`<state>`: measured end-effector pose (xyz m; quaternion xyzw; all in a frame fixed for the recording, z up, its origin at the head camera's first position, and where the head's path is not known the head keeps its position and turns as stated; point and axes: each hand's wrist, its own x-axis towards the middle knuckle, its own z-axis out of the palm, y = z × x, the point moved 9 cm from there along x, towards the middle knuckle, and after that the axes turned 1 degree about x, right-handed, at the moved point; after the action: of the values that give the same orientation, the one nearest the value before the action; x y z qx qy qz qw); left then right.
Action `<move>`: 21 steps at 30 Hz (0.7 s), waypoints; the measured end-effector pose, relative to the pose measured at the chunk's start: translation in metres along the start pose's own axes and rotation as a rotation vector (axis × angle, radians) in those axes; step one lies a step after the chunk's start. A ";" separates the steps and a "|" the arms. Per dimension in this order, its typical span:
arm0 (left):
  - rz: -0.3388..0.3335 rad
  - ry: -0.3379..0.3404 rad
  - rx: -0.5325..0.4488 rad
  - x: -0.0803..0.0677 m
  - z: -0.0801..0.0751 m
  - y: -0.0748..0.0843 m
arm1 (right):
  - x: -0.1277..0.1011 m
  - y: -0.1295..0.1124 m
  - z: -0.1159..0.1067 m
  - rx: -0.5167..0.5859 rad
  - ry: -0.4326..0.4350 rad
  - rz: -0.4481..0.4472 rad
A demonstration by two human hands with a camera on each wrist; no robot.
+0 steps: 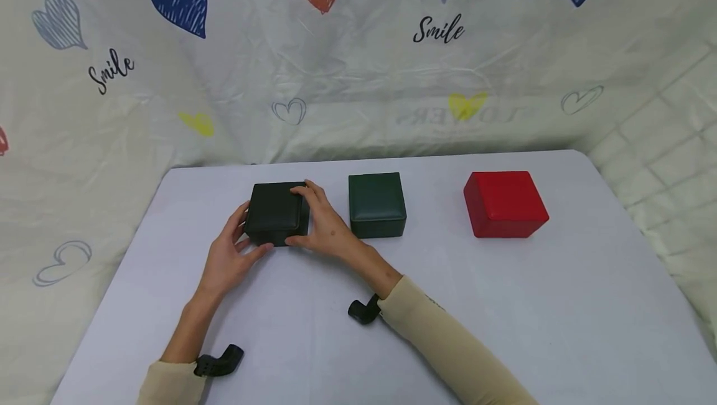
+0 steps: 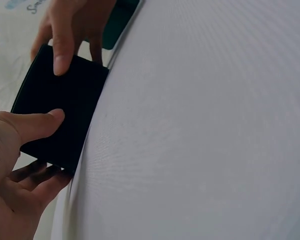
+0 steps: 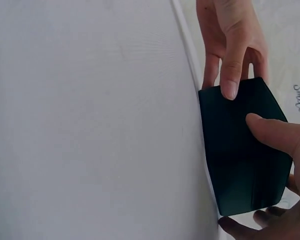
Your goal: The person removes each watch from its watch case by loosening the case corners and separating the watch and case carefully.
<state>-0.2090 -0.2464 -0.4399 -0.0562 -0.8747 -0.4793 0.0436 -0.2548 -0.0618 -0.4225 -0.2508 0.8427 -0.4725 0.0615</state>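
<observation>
Black box (image 1: 276,213) is what both hands are on in the head view, sitting on the pale lavender table (image 1: 313,343) toward the far edge, left of the middle. Left hand (image 1: 228,260) has its thumb on the near side and fingers curled up around the left side of it. Right hand (image 1: 323,226) comes in from the other side, fingers draped over the top right corner and thumb on the near face, so it's gripped from both sides. Just to the right, near but not touching the box, is a dark green box (image 1: 377,204), and well further along the far edge a red box (image 1: 505,203) near the far right corner. Both boxes are closed. Behind the table hangs a cream cloth (image 1: 358,81) with hearts and "Smile" printed on it.

Left wrist view: the black box (image 2: 60,112) shows as a flat dark face against the table (image 2: 205,130). The left hand (image 2: 15,170) has its thumb pressed on that face, fingers underneath, and the right hand (image 2: 72,30) lays its thumb on it from the far side.

Right wrist view is pretty much the mirror: black box (image 3: 242,150) at the table (image 3: 90,120) surface, right hand (image 3: 285,165) with thumb on the face and fingers wrapped behind, left hand (image 3: 232,45) pinching the opposite end.
</observation>
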 end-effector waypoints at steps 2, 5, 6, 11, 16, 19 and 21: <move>0.002 -0.001 -0.001 0.001 0.000 -0.001 | 0.001 0.001 0.001 0.009 -0.006 0.004; 0.005 -0.005 0.001 0.002 0.001 -0.001 | 0.002 0.002 0.000 0.030 -0.003 -0.004; 0.007 -0.004 0.006 0.003 0.002 -0.002 | 0.002 0.003 0.000 0.033 -0.005 -0.006; 0.011 0.008 0.029 0.003 0.001 -0.001 | 0.002 0.003 0.002 0.023 -0.013 -0.025; 0.013 0.029 0.053 0.003 -0.002 -0.002 | 0.004 0.003 0.001 -0.003 -0.009 -0.023; 0.011 0.043 0.078 0.004 -0.003 -0.002 | 0.005 0.003 0.000 0.003 -0.011 -0.020; 0.005 0.050 0.080 0.004 -0.003 -0.002 | 0.006 0.002 0.000 0.013 -0.014 -0.019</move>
<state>-0.2128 -0.2498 -0.4393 -0.0447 -0.8917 -0.4452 0.0690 -0.2608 -0.0633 -0.4232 -0.2616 0.8367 -0.4767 0.0648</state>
